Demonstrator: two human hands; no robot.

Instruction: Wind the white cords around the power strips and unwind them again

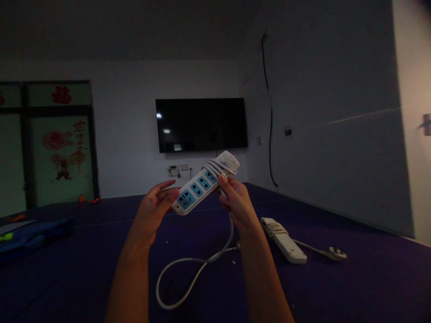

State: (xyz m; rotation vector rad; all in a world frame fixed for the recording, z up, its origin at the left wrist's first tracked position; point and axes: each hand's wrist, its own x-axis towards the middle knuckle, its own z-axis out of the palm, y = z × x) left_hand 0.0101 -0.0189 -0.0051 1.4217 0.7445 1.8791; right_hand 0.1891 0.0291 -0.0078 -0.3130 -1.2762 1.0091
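A white power strip (200, 185) with blue socket faces is held up in front of me, tilted with its right end higher. White cable (215, 168) is wound several times around that upper end. My left hand (157, 204) grips the lower left end, thumb on the front face. Near the wound cable, my right hand (235, 197) pinches the strip's lower edge with its thumb in front. The loose cable (182, 260) hangs down from the strip and lies in a loop on the dark blue surface, its far end partly hidden behind my right forearm.
A second white power strip (288, 246), wrapped in its own cable, lies at the right with its plug (336, 252) beside it. Blue cloth (37, 235) lies at the left. A television (202, 125) hangs on the far wall; a black cable (271, 130) runs down the right wall.
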